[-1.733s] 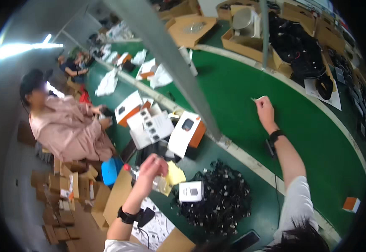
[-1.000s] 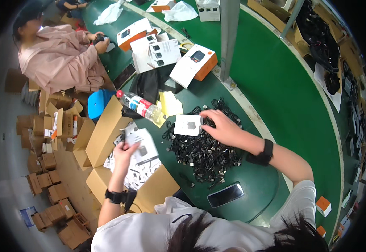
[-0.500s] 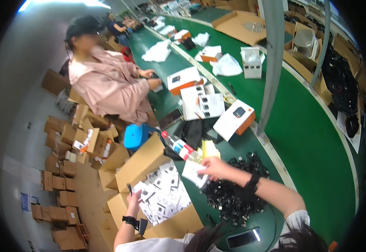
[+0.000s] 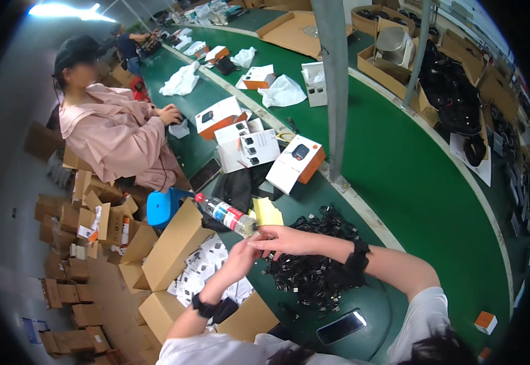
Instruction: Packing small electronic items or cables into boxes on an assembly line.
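Observation:
My left hand (image 4: 239, 260) and my right hand (image 4: 286, 240) meet over the bench edge, their fingers closed and touching. Whatever lies between the fingertips is hidden by the hands. Beneath and beside my right forearm lies a heap of black cables (image 4: 313, 267) with small metal plugs. Under my left hand and wrist stands an open carton (image 4: 177, 246) filled with flat white printed packets (image 4: 199, 267). Just beyond my fingertips a clear bottle (image 4: 227, 216) with a red cap lies on its side, next to a piece of yellow paper (image 4: 268, 212).
A phone (image 4: 341, 327) lies near me on the green bench, another (image 4: 205, 174) farther off. White-and-orange boxes (image 4: 295, 164) stand beyond the bottle. A grey post (image 4: 333, 91) rises from the bench divider. A person in pink (image 4: 116, 131) works at the left, beside a blue stool (image 4: 163, 207).
My left hand has come up from the carton to meet my right. The white packet in my right hand and the small black piece in my left no longer show. The view has swung right.

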Motion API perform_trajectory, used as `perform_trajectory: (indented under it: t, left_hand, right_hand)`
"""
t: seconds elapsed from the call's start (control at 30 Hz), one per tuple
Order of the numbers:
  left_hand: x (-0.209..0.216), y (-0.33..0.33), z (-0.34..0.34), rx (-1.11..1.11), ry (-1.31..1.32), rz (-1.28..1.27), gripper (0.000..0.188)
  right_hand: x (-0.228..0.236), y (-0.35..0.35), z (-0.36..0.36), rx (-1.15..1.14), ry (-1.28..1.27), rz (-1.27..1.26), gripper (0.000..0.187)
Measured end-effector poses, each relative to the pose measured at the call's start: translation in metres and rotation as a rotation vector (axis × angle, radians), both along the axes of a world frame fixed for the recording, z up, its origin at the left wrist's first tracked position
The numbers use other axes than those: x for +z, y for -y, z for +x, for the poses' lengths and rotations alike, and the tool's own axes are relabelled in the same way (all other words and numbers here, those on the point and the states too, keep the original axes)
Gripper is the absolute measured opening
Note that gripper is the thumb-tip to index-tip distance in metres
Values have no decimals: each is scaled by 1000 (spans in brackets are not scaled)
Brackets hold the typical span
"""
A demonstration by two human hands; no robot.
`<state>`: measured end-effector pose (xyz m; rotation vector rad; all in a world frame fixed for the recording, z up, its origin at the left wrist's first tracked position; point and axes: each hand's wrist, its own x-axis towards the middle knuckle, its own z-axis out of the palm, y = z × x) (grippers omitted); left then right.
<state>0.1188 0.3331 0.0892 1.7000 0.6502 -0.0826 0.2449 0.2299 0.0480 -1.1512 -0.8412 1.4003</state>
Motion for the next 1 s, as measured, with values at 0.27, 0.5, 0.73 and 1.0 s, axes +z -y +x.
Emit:
perform_trajectory:
  t: [0.27,0.5,0.73,1.0]
  left_hand:
    - [34,4,116,-753,-212,-26,45]
    - [-94,-117,303,9,114,601,32]
    - [-144,-77,380,-112,-421,942,52]
    - [-188,-116,394,-538,24,927,37]
  right_hand:
    - [-2,98,59,-695,45,-64,29]
    - [-4,174,146,-779,234,-386,27]
    - [-33,198,175,-799,133,-416,16]
    - [-53,210,174,-805,102,-393,14]
